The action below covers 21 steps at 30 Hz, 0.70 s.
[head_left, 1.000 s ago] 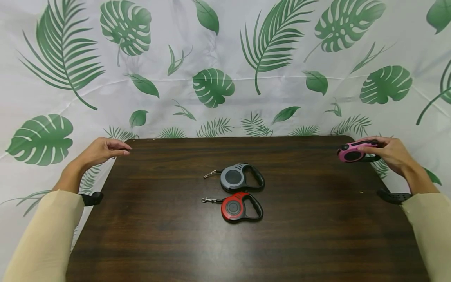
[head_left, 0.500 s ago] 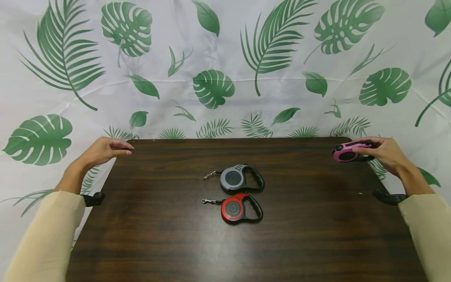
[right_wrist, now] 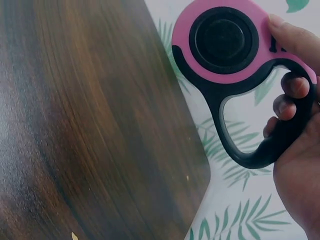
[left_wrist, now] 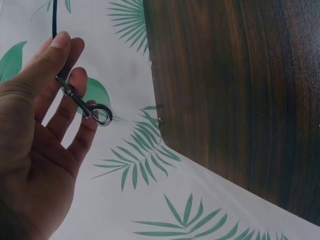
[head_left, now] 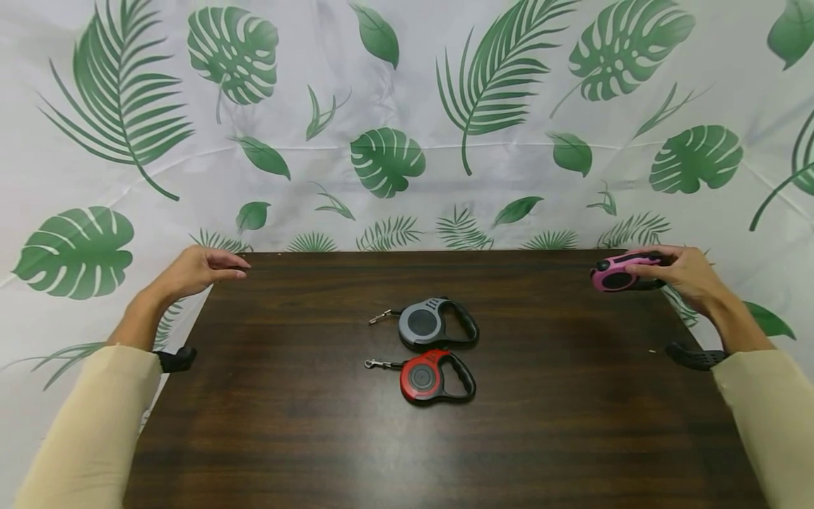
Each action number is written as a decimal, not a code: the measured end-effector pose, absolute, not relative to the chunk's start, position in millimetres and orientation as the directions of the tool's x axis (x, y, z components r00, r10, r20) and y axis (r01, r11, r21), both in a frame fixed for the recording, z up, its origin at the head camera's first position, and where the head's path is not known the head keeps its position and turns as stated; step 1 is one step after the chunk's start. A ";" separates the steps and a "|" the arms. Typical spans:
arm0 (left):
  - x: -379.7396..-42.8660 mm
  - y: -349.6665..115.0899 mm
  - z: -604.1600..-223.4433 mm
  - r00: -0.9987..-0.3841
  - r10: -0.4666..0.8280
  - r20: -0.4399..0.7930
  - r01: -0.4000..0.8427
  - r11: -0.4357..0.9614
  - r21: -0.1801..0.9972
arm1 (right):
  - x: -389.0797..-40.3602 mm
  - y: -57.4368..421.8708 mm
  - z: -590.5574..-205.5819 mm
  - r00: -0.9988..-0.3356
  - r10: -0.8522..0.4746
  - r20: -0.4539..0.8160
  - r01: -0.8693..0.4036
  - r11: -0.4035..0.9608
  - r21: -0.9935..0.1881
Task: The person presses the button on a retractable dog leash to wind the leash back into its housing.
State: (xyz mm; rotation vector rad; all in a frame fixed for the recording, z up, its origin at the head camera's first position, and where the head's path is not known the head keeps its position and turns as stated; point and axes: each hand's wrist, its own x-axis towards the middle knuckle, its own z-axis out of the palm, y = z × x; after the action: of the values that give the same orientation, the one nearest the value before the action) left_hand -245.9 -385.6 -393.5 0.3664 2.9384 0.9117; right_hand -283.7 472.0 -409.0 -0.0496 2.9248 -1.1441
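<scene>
At the far right corner of the table, my right hand (head_left: 689, 276) holds a pink retractable dog leash (head_left: 615, 274) up by its black handle. In the right wrist view, fingers curl round the handle (right_wrist: 287, 142), and the thumb lies on the pink casing (right_wrist: 180, 37). Over the far left corner, my left hand (head_left: 197, 272) pinches the end of a thin black leash cord (left_wrist: 54, 17) between thumb and forefinger. From that pinch a metal snap hook (left_wrist: 80, 101) hangs across the other fingers. Between the hands, the cord is hard to make out in the head view.
A grey retractable leash (head_left: 421, 322) and a red one (head_left: 421, 378) lie mid-table, one behind the other, their hooks pointing left. The dark wooden table (head_left: 286, 438) ends at a white leaf-print cloth (head_left: 305, 184) behind and at the sides.
Both hands have moved slightly inward, the left one rightward and the right one leftward with the pink leash. The grey and red leashes stay where they were.
</scene>
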 end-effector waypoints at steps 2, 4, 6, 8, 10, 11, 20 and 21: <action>-246.4 -384.4 -393.7 -0.969 0.246 0.027 0.218 0.799 0.560 | -283.8 468.9 -408.3 -1.000 -0.023 0.014 -0.027 0.738 -0.674; -247.4 -382.5 -393.8 -0.967 0.251 0.031 0.224 0.794 0.566 | -283.8 465.7 -407.8 -1.000 -0.022 0.021 -0.030 0.738 -0.674; -248.0 -380.0 -393.4 -0.966 0.255 0.033 0.228 0.790 0.570 | -283.9 462.1 -407.4 -0.999 -0.027 0.031 -0.041 0.735 -0.677; -248.7 -376.8 -393.1 -0.961 0.273 0.039 0.246 0.785 0.569 | -283.6 459.0 -407.4 -0.999 -0.033 0.037 -0.050 0.732 -0.680; -249.3 -372.9 -393.2 -0.961 0.274 0.042 0.247 0.779 0.576 | -283.9 456.0 -407.6 -0.998 -0.041 0.042 -0.059 0.729 -0.682; -249.6 -370.9 -393.6 -0.961 0.274 0.043 0.248 0.778 0.578 | -283.9 454.4 -407.5 -0.998 -0.042 0.044 -0.061 0.727 -0.684; -252.7 -351.2 -391.2 -0.958 0.281 0.050 0.260 0.787 0.559 | -289.4 438.0 -405.3 -0.995 -0.070 0.074 -0.102 0.706 -0.701; -253.1 -349.3 -390.6 -0.959 0.280 0.051 0.260 0.789 0.556 | -289.9 436.0 -404.9 -0.994 -0.070 0.080 -0.106 0.711 -0.695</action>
State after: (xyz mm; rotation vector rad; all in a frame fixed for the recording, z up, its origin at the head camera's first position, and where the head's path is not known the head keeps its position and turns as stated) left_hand -253.1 -349.3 -390.6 0.4431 2.9391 0.9062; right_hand -289.9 436.0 -404.9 -0.1514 2.9505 -1.2026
